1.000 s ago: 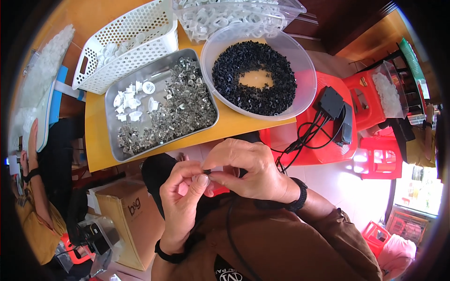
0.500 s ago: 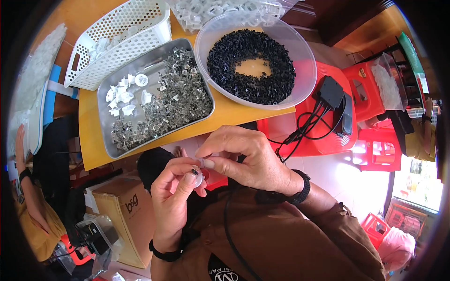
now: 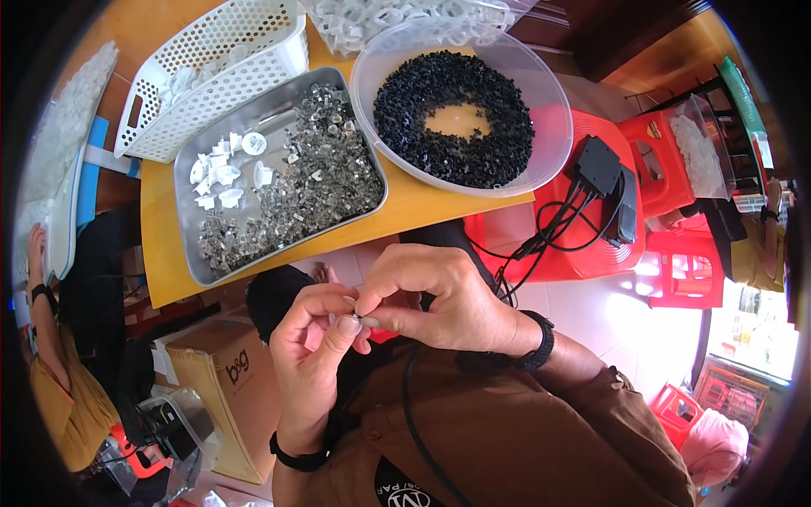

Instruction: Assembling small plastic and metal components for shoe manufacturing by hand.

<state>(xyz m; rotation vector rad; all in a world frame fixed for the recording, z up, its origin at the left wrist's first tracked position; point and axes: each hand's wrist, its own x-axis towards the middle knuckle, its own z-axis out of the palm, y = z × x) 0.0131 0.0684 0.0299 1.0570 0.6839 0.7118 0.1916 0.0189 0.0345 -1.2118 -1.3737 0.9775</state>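
Note:
Over my lap, both hands meet at a small whitish round plastic part (image 3: 358,321), mostly hidden by my fingers, with a dark speck at its middle. My left hand (image 3: 311,342) is closed on this part between thumb and fingertips. From the right, my right hand (image 3: 448,297) pinches at the same spot, thumb and forefinger touching the part; whether a separate tiny piece is in that pinch I cannot make out. Beyond my hands, a metal tray (image 3: 239,214) holds several white round caps (image 3: 225,175) and a heap of small clear pieces (image 3: 325,169).
A translucent bowl (image 3: 553,127) of tiny black pieces and a white perforated basket (image 3: 262,76) stand on the yellow table (image 3: 160,241). Black cables and boxes (image 3: 597,165) lie on a red stool (image 3: 583,253) at right. A cardboard box (image 3: 228,389) and another person's arm (image 3: 52,338) are at left.
My right fingertips have shifted slightly down and left onto the plastic part. The part has turned in my left fingers, so its round face and black piece show less.

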